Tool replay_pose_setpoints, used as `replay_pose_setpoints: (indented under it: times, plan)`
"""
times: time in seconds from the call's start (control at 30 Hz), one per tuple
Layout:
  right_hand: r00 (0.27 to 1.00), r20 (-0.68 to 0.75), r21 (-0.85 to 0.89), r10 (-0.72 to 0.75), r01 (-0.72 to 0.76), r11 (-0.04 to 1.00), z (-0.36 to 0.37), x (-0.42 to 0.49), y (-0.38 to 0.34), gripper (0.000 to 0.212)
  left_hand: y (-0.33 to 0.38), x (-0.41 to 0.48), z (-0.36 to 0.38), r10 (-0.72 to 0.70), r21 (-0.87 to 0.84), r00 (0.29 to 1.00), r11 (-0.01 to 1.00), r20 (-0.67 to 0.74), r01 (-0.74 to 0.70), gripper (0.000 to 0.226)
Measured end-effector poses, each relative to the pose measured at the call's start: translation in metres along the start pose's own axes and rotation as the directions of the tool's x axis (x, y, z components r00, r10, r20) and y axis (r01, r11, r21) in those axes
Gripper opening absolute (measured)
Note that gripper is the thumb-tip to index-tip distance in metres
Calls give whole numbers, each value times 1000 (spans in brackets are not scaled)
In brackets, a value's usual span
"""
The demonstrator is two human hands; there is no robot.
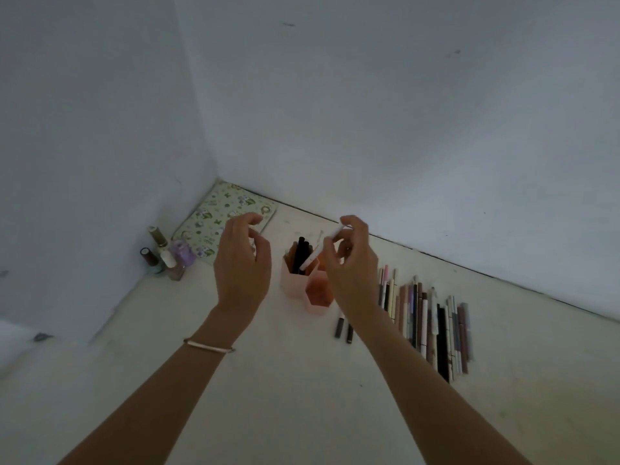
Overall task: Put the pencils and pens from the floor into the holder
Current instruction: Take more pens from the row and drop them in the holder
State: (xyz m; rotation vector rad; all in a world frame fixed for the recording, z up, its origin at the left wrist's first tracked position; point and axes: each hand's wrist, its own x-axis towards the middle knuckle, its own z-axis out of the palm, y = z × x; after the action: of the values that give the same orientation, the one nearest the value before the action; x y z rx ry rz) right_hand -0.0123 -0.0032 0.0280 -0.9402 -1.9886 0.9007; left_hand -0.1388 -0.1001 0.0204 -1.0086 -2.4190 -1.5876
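right hand (349,263) fingers pinch white pen (317,251), tilted over pink holder (289,284) | left hand (243,263) fingers loosely curled, empty | row of pens (432,325) on floor (302,391), right of holder

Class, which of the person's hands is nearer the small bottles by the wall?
Left. The left hand hovers just right of the bottles; the right hand, pinching a white pen, is beyond the holder.
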Motion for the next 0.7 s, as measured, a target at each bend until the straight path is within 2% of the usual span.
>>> replay_pose_setpoints:
  times: [0.07, 0.13, 0.2, 0.27, 0.33, 0.4, 0.5, 0.57, 0.7]
  plan:
    - [996, 91, -90, 12, -3, 996, 8, -7, 10, 30, 7, 5, -4, -4, -35, 1000, 999, -6, 4, 30]
    - [989, 140, -170, -44, 68, 983, 11, -15, 18, 30, 15, 8, -4, -1, -50, 1000, 999, -11, 0, 31]
    - [990, 97, -150, -100, 114, 982, 7, -15, 20, 32, 28, 9, -2, 18, -48, 999, 999, -32, -20, 29]
    - [994, -58, -87, -90, 85, 993, -8, -5, 18, 31, 48, 2, 2, 73, -51, 997, 996, -32, -74, 25]
    - [974, -224, -27, -26, 20, 999, -33, 11, 17, 29, 75, -13, 11, 135, -65, 986, 990, 95, -129, 20]
    - [941, -336, 13, 46, -44, 999, -61, 24, 18, 31, 100, -33, 32, 146, -5, 931, 988, 335, -153, 19]
    - [911, -395, 49, 121, -111, 993, -92, 31, 25, 33, 108, -58, 84, -1, 306, 791, 922, 612, -236, 26]
    - [910, -389, 44, 141, -135, 990, -109, 26, 36, 33, 102, -71, 119, -52, 439, 735, 829, 676, -345, 26]
    - [921, -361, 1, 146, -157, 988, -131, 7, 60, 30, 80, -85, 164, -232, 588, 680, 728, 696, -354, 24]
